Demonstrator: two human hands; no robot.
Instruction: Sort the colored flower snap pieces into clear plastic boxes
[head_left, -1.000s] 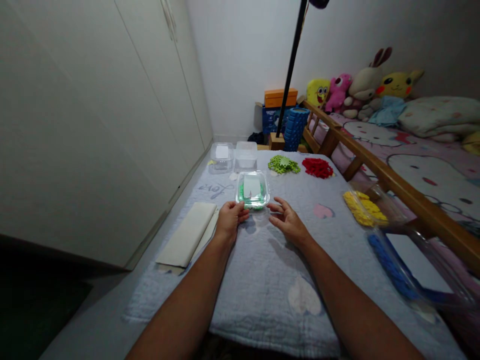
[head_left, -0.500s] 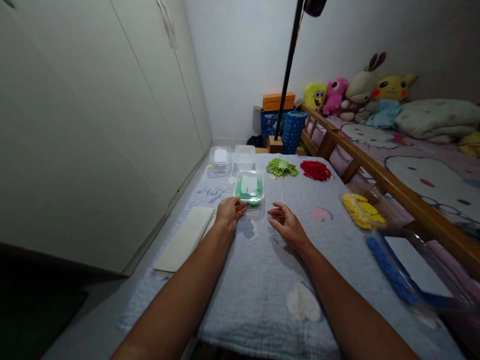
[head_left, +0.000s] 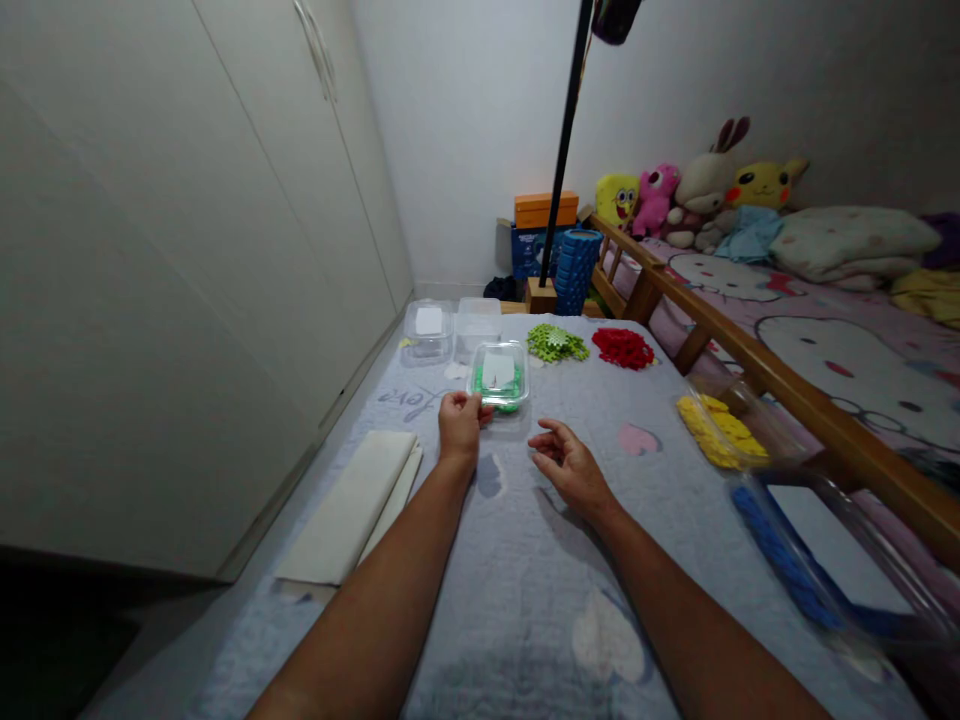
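A clear lidded plastic container (head_left: 517, 347) with bright green pieces and a white paper label stands in front of me at mid-table. At its near left corner is my left hand (head_left: 460, 425), thumb and fingers closed on the edge; part of the grip is hidden. My right hand (head_left: 571, 466) hovers a little to the right and nearer to me, fingers curved and apart, holding nothing. Beyond the container lie a pile of light green pieces (head_left: 556, 343) and a pile of red pieces (head_left: 624, 348).
Two clear containers (head_left: 429, 345) (head_left: 478, 330) stand at the far left. A folded cream sheet (head_left: 349, 510) lies left of my arm. Along the right edge are containers of yellow pieces (head_left: 720, 430) and blue pieces (head_left: 787, 560), beside a wooden bed rail (head_left: 750, 355).
The view has shifted slightly. My left fingers have closed at the container's corner, and the container sits slightly further right relative to the table. My right hand stays open.
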